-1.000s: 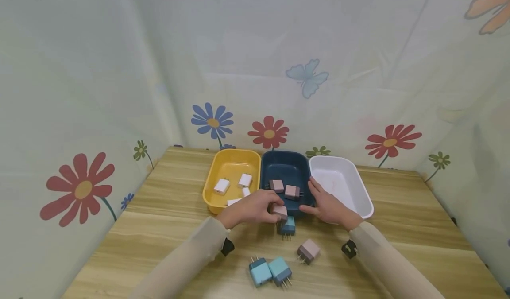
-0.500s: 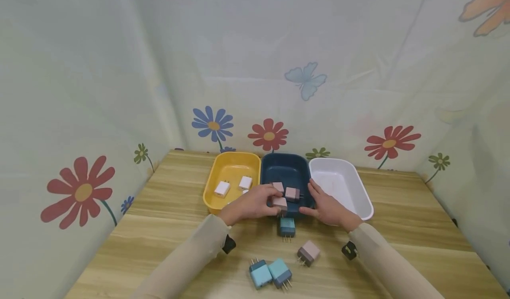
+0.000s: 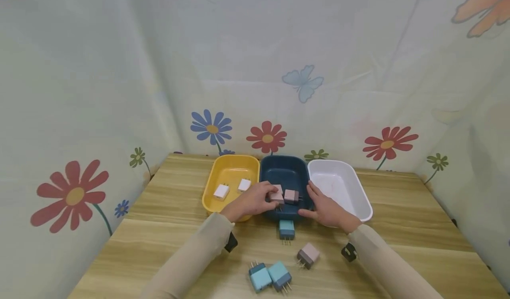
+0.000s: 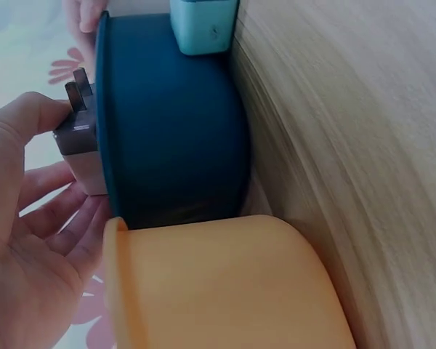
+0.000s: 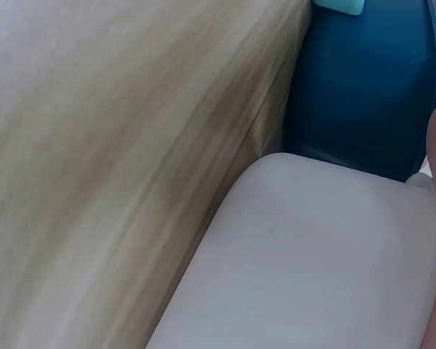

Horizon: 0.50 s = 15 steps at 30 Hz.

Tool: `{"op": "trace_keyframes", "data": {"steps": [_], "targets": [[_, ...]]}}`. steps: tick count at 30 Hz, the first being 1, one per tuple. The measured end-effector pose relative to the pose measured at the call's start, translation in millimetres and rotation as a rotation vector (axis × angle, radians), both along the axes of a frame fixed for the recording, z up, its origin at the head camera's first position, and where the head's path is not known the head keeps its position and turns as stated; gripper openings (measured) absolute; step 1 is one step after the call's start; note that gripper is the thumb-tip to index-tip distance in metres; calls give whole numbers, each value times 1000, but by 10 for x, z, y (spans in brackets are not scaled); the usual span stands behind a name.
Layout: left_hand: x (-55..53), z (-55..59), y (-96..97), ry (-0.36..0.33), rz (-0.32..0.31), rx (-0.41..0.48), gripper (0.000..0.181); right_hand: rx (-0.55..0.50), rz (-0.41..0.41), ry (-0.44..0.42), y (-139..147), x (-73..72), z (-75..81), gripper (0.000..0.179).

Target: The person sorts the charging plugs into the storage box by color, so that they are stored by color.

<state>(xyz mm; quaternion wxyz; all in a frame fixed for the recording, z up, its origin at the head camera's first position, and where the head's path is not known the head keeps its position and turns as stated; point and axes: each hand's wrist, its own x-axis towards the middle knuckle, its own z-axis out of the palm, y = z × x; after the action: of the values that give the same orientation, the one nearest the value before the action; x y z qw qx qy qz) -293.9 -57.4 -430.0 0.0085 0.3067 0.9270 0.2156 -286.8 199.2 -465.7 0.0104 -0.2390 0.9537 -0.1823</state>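
My left hand [image 3: 249, 200] pinches a pink plug-in charger [image 3: 276, 197] between thumb and fingers, over the near left part of the dark blue tray [image 3: 283, 170]. In the left wrist view the held charger [image 4: 78, 134] shows its dark end and prongs above the tray's rim. Another pink charger [image 3: 291, 196] lies inside the blue tray; one more behind my fingers is mostly covered. My right hand [image 3: 327, 208] rests at the blue tray's right edge, beside the white tray [image 3: 336, 181], its fingers extended. In the right wrist view only a strip of that hand shows.
At the left stands a yellow tray [image 3: 233, 168] with white chargers [image 3: 221, 191]. A teal charger [image 3: 287, 229] lies just in front of the blue tray. Nearer on the wooden table [image 3: 159, 241] are two more teal chargers [image 3: 260, 277] and a pink one [image 3: 308, 255].
My left hand has carried the pink charger away from me, from above the teal charger by the tray's front rim to over the blue tray. My right hand has stayed in place.
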Motion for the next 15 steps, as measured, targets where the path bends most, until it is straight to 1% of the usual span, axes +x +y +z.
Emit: {"op": "trace_keyframes", "data": {"steps": [3, 8, 13, 15], "targets": [[-34, -52, -3, -7, 21, -13, 46, -1, -3, -6, -12, 3, 1, 90], [-82, -113, -8, -1, 25, -21, 46, 12, -8, 2, -15, -5, -11, 91], [-117, -130, -8, -2, 28, -43, 48, 9, -4, 4, -7, -15, -20, 93], [-129, -126, -11, -5, 28, -46, 46, 6, -5, 0, -5, -17, -21, 93]]}}
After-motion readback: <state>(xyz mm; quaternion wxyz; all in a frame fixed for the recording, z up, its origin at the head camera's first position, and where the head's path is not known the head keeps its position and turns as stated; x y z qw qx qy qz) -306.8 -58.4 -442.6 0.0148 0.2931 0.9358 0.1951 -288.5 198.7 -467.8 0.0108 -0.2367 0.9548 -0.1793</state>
